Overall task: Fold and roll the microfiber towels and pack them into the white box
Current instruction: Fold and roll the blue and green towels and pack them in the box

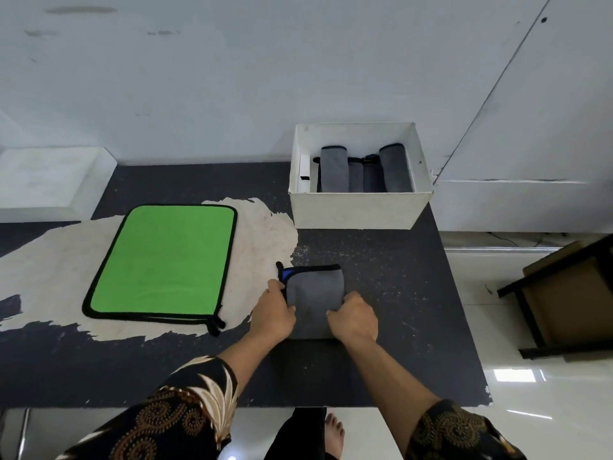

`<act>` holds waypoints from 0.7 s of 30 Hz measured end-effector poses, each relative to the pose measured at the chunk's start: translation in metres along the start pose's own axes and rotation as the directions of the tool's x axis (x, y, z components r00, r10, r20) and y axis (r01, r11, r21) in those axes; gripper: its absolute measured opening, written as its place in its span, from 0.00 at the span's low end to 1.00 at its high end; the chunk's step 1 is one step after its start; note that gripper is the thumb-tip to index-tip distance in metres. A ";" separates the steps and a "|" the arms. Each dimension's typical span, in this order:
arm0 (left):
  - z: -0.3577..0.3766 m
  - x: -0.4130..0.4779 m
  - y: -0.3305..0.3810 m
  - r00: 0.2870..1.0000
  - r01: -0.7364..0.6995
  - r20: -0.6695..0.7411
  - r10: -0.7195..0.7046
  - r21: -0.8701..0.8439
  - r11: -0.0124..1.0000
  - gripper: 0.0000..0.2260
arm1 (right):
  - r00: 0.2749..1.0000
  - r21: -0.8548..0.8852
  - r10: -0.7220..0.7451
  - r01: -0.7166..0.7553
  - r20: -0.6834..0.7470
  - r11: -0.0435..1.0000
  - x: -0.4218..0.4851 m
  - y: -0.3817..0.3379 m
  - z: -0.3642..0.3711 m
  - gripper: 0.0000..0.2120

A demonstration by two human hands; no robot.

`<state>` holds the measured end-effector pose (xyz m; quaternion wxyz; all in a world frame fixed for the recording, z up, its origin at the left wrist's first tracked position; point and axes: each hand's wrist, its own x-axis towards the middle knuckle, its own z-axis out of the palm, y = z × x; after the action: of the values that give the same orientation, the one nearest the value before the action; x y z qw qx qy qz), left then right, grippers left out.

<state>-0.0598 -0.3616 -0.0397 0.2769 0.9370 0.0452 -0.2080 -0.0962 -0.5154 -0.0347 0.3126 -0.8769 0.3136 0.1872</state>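
Patterned sleeves [185, 410] are seen nearest, and on the dark table [398, 293] a green towel [166, 260] is laid flat, not yet rolled, the white box [358, 207] is part filled with grey rolls [335, 169], and a folded grey towel [315, 290], judged ready for rolling, is gripped by the curled left hand [273, 310] and right hand [353, 318].

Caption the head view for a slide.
Left hand and right hand grip a grey towel near the white box of rolled towels.
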 end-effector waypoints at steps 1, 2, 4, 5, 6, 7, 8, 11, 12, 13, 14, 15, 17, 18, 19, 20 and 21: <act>0.002 -0.002 0.002 1.000 0.004 0.010 -0.004 0.018 1.000 0.20 | 1.000 0.012 0.009 -0.009 0.025 1.000 0.001 0.002 -0.003 0.13; 0.004 -0.006 0.005 1.000 0.005 0.006 -0.005 0.045 0.999 0.19 | 0.999 0.022 0.018 -0.019 0.043 1.000 0.002 0.006 -0.007 0.10; 0.005 -0.016 0.013 0.997 0.002 -0.071 0.009 0.153 0.988 0.19 | 0.997 0.029 0.037 -0.039 0.061 0.999 0.002 0.013 -0.015 0.08; 0.007 -0.019 0.017 0.990 -0.033 -0.125 0.065 0.237 0.971 0.19 | 0.997 0.033 0.051 -0.053 0.056 0.998 0.002 0.017 -0.019 0.09; 0.009 -0.021 0.022 0.976 -0.092 -0.161 0.149 0.315 0.945 0.19 | 0.996 0.048 0.070 -0.072 0.046 0.996 0.003 0.021 -0.023 0.10; 0.012 -0.021 0.027 0.958 -0.158 -0.169 0.233 0.367 0.917 0.18 | 0.995 0.069 0.091 -0.094 0.038 0.993 0.003 0.025 -0.025 0.11; 0.015 -0.019 0.031 0.941 -0.220 -0.161 0.297 0.377 0.900 0.16 | 0.994 0.088 0.108 -0.111 0.035 0.990 0.003 0.026 -0.027 0.12; 0.021 -0.007 0.054 0.940 -0.315 -0.051 0.337 0.248 0.916 0.10 | 0.991 0.099 0.122 -0.127 0.053 0.987 0.001 0.030 -0.027 0.18; 0.022 -0.002 0.062 0.950 -0.304 -0.007 0.312 0.205 0.930 0.08 | 0.991 0.103 0.123 -0.129 0.060 0.986 0.000 0.031 -0.027 0.20; 0.022 0.003 0.069 0.963 -0.270 0.039 0.268 0.170 0.948 0.08 | 0.990 0.112 0.124 -0.131 0.066 0.985 -0.001 0.032 -0.025 0.21; 0.022 0.007 0.074 0.974 -0.220 0.080 0.210 0.140 0.966 0.10 | 0.990 0.123 0.124 -0.131 0.068 0.984 -0.003 0.033 -0.024 0.22; 0.022 0.011 0.077 0.983 -0.158 0.114 0.145 0.120 0.980 0.11 | 0.991 0.135 0.119 -0.127 0.065 0.983 -0.003 0.034 -0.023 0.22; 0.023 0.020 0.080 0.988 -0.045 0.152 0.031 0.090 0.995 0.13 | 0.995 0.160 0.092 -0.098 0.047 0.982 -0.005 0.036 -0.023 0.21; 0.023 0.024 0.082 0.988 0.003 0.157 -0.013 0.068 0.998 0.15 | 0.997 0.177 0.072 -0.076 0.032 0.981 -0.007 0.038 -0.024 0.19; 0.024 0.026 0.084 0.985 0.053 0.161 -0.058 0.035 0.998 0.17 | 0.999 0.190 0.045 -0.047 0.015 0.981 -0.009 0.039 -0.024 0.17; 0.025 0.028 0.087 0.980 0.107 0.170 -0.104 -0.008 0.994 0.21 | 1.000 0.195 0.007 -0.006 -0.008 0.981 -0.012 0.040 -0.024 0.16; 0.026 0.029 0.090 0.970 0.164 0.191 -0.152 -0.046 0.985 0.28 | 0.998 0.191 -0.040 0.047 -0.041 0.980 -0.014 0.040 -0.023 0.16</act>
<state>-0.0247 -0.4523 -0.0259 0.2910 0.8979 0.0998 -0.3148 -0.1304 -0.5488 -0.0276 0.3939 -0.8526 0.3164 0.1331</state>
